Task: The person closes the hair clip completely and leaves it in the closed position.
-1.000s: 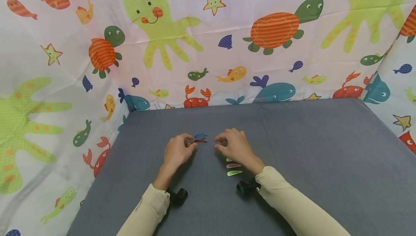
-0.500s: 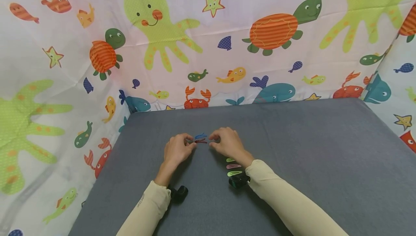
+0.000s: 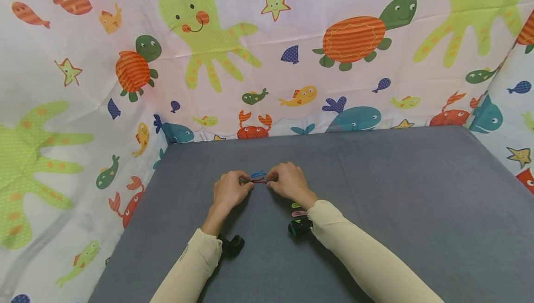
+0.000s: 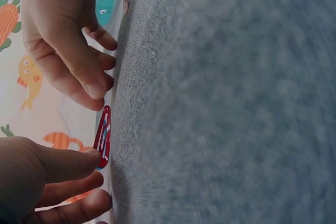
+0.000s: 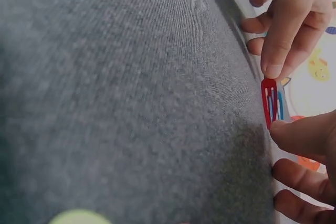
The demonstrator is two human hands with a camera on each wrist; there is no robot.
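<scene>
Off the table and between the two hands is a red snap hair clip, its narrow end toward the right. My left hand pinches its wide end with thumb and finger. At the narrow tip, the thumb and finger of my right hand close on the clip; the thumb touches it in the right wrist view, where the red clip shows its loop and inner tongue. A blue hair clip is just behind the red one. In the left wrist view the red clip partly covers the blue.
A light green hair clip and a pink hair clip lie near my right wrist, with another green one mostly hidden by the black wrist camera. Grey cloth covers the table. A printed curtain hangs behind it.
My right hand has moved left to the red clip's narrow tip and now touches it. Its wrist camera now covers part of the row of clips. My left hand stays almost still.
</scene>
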